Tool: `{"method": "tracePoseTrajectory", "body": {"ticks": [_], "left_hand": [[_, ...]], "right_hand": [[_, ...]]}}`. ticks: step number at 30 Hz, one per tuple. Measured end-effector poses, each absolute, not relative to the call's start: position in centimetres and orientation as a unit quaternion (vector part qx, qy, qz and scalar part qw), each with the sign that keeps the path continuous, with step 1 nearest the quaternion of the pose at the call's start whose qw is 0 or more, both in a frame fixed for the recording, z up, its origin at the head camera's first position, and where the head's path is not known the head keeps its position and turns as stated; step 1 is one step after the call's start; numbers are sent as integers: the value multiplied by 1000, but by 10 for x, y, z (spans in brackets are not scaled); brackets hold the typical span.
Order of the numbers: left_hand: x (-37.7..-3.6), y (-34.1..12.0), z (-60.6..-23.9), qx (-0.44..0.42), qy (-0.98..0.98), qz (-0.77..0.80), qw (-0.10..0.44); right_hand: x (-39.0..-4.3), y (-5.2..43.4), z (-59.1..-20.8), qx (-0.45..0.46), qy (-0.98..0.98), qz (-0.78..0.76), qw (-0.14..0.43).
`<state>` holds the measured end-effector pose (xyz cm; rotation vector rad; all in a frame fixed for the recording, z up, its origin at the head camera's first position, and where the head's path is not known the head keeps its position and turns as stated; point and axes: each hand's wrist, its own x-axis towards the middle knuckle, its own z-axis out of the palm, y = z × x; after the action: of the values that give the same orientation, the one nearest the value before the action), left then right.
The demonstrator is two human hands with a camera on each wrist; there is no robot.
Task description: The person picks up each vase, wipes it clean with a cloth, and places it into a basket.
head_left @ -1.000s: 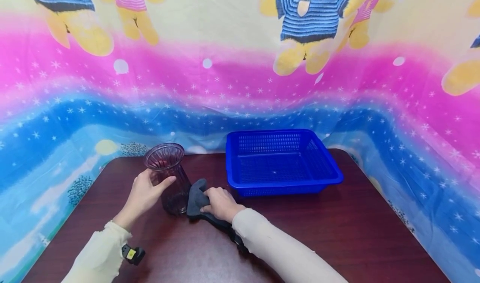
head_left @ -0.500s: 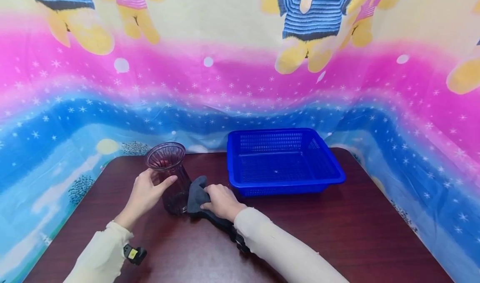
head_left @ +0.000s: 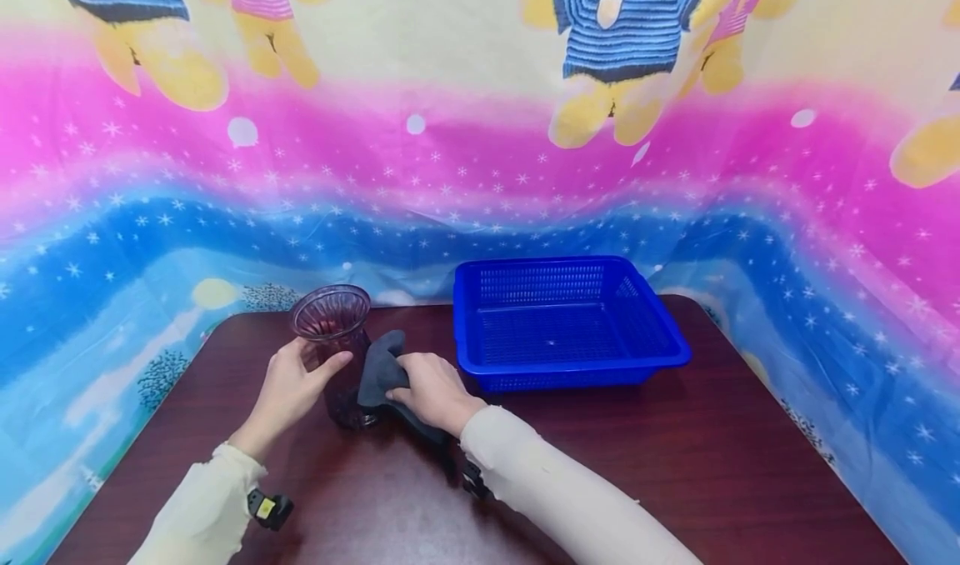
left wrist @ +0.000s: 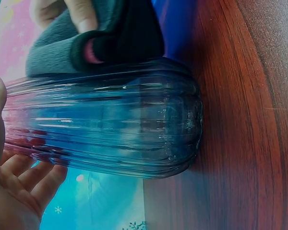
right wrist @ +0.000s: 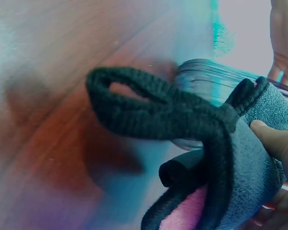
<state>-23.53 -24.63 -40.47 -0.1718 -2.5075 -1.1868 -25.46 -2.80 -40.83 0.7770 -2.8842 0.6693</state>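
A see-through purple vase [head_left: 347, 394] with ribbed sides and a flared rim stands near the table's left side. My left hand [head_left: 288, 394] grips it below the rim, thumb in front and fingers behind. Against the vase's right side lies a folded dark grey cloth [head_left: 381, 372], which my right hand [head_left: 435, 392] holds between thumb and fingers. In the left wrist view, the cloth [left wrist: 57, 53] touches the ribbed vase [left wrist: 110, 124]. A black-edged fold of the cloth [right wrist: 245, 158] hangs loose in the right wrist view and shows a pink inside.
A blue plastic basket [head_left: 558, 373] with perforated walls stands behind and right of my right hand. The dark red-brown wooden table [head_left: 675, 457] reaches back to a printed curtain [head_left: 420, 173], which surrounds it on the back and sides.
My right hand has slid the cloth upward and slightly left along the vase's side. The left hand and the vase have stayed in place.
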Motion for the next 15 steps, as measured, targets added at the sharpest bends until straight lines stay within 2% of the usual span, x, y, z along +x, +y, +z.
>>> {"method": "tracePoseTrajectory", "body": {"ticks": [15], "left_hand": [[-235, -245, -406, -65, -892, -407, 185]], "right_hand": [[-251, -33, -378, 268, -935, 217, 80]]}}
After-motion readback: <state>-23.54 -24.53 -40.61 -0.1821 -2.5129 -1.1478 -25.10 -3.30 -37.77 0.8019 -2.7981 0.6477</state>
